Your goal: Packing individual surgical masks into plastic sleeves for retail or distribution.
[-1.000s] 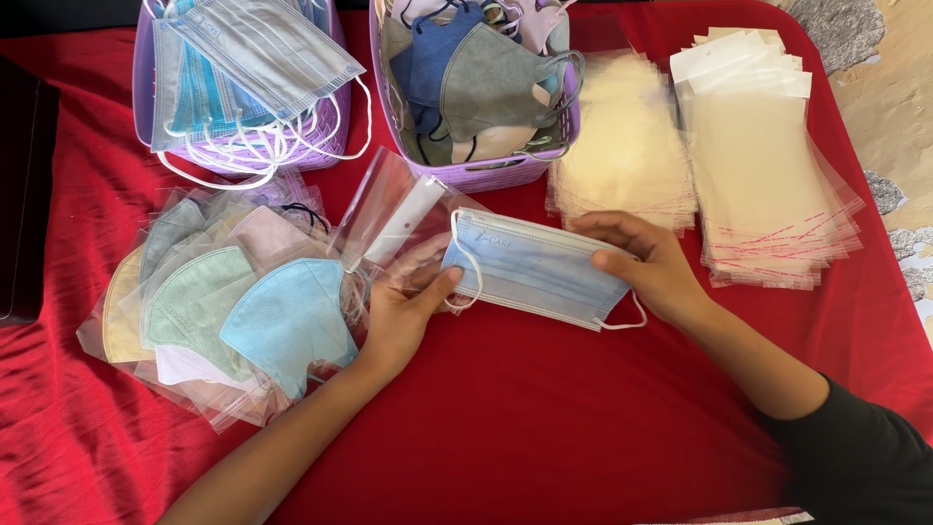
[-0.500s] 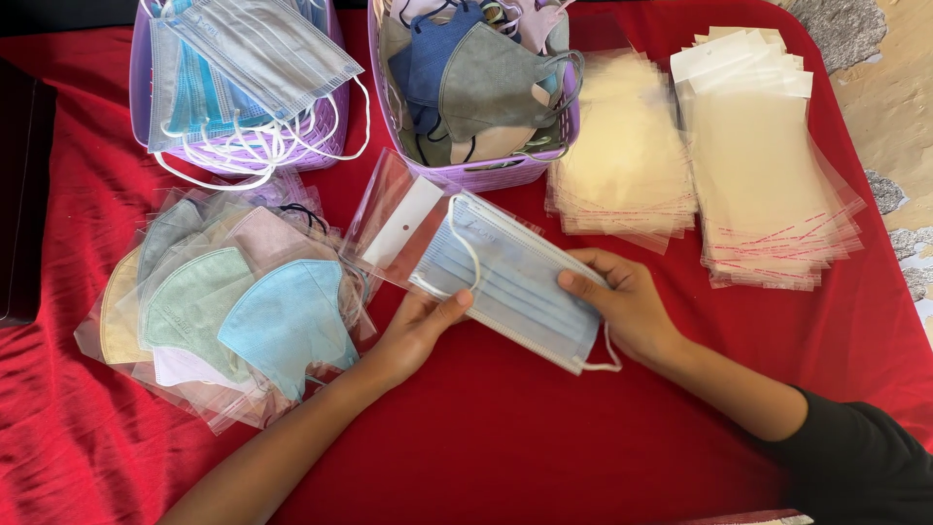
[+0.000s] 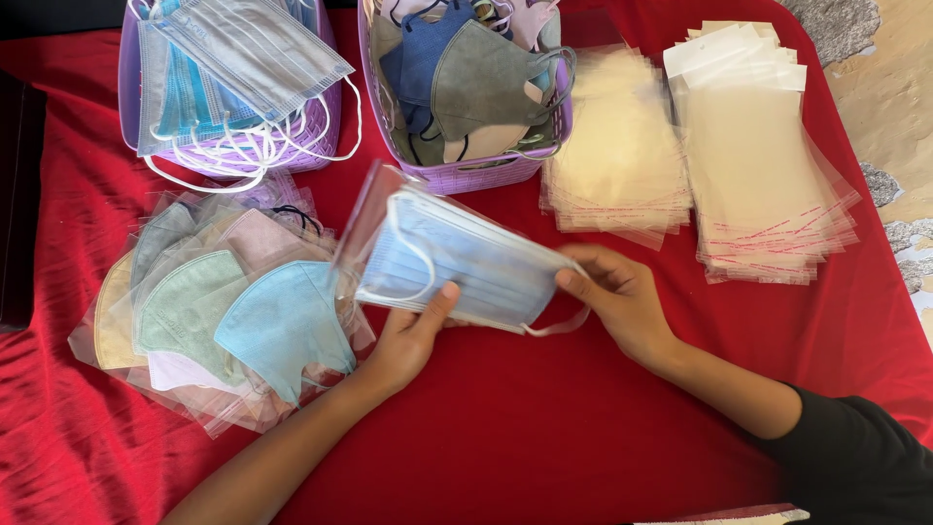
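— Across the bench, what fills the frame?
— Red cloth [image 3: 544,437] covers it. Two lilac baskets stand at the far edge: the left basket [image 3: 131,97] holds pleated surgical masks, the right basket [image 3: 476,173] moulded masks in grey and blue. Two stacks of clear sleeves [image 3: 768,165] lie at right; a pile of bagged pastel masks [image 3: 224,311] lies at left.
— And the hands?
— Both are closed on a pale blue surgical mask [image 3: 466,267], held just above the cloth at centre. The left hand [image 3: 408,340] pinches its near edge together with a clear plastic bag [image 3: 364,219], whose mouth takes the mask's left end. The right hand [image 3: 622,301] grips the mask's right end, a white ear loop [image 3: 559,329] trailing below.
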